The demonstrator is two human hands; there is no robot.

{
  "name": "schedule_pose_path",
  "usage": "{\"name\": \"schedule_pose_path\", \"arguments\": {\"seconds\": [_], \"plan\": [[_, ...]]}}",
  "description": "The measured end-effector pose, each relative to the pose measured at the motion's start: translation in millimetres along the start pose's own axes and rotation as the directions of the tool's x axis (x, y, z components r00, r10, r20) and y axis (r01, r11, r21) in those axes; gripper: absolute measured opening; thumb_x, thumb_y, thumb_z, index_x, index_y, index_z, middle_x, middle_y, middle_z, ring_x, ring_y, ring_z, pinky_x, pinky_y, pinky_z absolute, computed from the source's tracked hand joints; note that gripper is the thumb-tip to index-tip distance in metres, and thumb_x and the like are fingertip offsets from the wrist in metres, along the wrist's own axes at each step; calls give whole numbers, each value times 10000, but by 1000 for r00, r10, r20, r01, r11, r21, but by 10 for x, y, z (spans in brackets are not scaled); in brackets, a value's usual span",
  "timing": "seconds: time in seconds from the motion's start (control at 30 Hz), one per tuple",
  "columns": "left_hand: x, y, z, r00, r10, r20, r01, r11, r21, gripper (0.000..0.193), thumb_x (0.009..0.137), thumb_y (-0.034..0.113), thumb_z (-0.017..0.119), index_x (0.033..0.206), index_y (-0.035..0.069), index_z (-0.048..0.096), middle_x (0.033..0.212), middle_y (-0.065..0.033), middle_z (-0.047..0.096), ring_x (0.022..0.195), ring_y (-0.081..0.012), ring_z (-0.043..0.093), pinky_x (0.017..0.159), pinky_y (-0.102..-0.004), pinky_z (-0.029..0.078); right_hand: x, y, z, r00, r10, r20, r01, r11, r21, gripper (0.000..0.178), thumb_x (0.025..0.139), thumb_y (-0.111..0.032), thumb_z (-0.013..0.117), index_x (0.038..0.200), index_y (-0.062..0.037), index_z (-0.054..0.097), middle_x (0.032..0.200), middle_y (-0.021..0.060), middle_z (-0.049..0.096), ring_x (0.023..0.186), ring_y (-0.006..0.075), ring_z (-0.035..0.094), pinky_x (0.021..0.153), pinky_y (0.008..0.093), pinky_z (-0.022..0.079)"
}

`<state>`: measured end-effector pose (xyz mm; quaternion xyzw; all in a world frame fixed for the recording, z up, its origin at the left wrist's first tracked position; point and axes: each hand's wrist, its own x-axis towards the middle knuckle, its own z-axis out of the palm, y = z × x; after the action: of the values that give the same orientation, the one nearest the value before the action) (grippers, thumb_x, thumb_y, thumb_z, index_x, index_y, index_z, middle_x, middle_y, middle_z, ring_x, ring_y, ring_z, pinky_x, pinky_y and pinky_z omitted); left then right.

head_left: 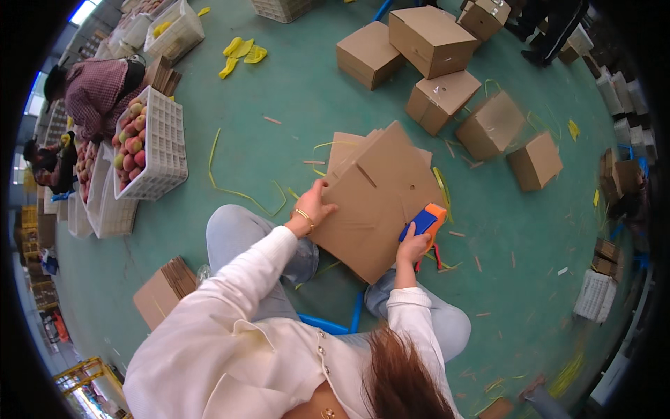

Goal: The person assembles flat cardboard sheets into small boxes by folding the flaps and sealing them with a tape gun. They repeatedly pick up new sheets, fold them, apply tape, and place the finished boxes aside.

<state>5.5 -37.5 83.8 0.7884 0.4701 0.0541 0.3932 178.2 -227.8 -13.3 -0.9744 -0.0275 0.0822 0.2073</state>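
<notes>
A brown cardboard box [373, 209] is tilted in front of my knees, a broad panel toward me with a slot and a small hole in it. My left hand [314, 207] grips its left edge, thumb on the panel and fingers over the edge. At the right side, my right hand [413, 247] is closed around a blue and orange tape dispenser [426, 221], which is next to the box's right edge. Flattened cardboard [344, 145] lies just beyond the box. Whether the box's far side is folded out is hidden.
Several made-up cartons [433, 42] stand at the far right. White crates of apples [155, 143] stand at the left, near a person in a checked shirt [98, 91]. Folded cardboard [164, 290] lies left of me. Yellow straps [216, 164] litter the green floor; a blue stool [324, 324] is under me.
</notes>
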Motion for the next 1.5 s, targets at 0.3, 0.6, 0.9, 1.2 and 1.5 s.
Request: {"name": "schedule_pose_path", "arguments": {"seconds": [0.3, 0.6, 0.9, 1.2, 1.5], "plan": [[-1294, 1059, -698, 874, 470, 123, -462, 882, -90, 698, 726, 37, 504, 1370, -5, 237, 1069, -267, 557, 832, -417, 594, 723, -461, 492, -627, -1009, -1220, 953, -294, -68, 289, 823, 489, 426, 818, -353, 651, 982, 28, 556, 909, 244, 624, 840, 398, 604, 740, 435, 460], [-1219, 878, -261, 840, 406, 361, -344, 912, -225, 804, 760, 235, 590, 1396, -19, 168, 1026, -248, 544, 861, -340, 588, 736, -400, 491, -792, -903, -1426, 910, -390, 143, 229, 759, 609, 658, 695, -441, 753, 1055, 52, 509, 945, 197, 621, 883, 310, 612, 800, 392, 469], [-114, 966, -321, 941, 279, 193, -140, 838, -527, 956, 787, 481, 656, 1454, 96, 89, 731, -58, 535, 601, -120, 520, 444, -248, 421, -777, -918, -1420, 824, -484, 295, 186, 723, 666, 583, 668, -368, 797, 1029, 21, 553, 925, 124, 632, 832, 214, 615, 754, 332, 482], [-35, 913, -589, 899, 431, 74, -409, 889, -206, 704, 758, 37, 505, 1415, 130, 269, 916, -156, 609, 796, -282, 620, 734, -369, 504, -700, -955, -1934, 886, -446, -125, 461, 872, 162, 475, 687, -349, 733, 904, 15, 519, 859, 189, 630, 780, 332, 623, 702, 418, 484], [-173, 991, -1350, 727, 476, 495, -671, 644, 366, 547, 821, 76, 498, 1323, 271, 409, 1064, -102, 549, 917, -333, 587, 761, -416, 483, -681, -808, -2410, 945, -280, -169, 254, 953, -164, 521, 716, -417, 666, 865, 36, 456, 745, 233, 627, 729, 397, 627, 675, 478, 495]]}}
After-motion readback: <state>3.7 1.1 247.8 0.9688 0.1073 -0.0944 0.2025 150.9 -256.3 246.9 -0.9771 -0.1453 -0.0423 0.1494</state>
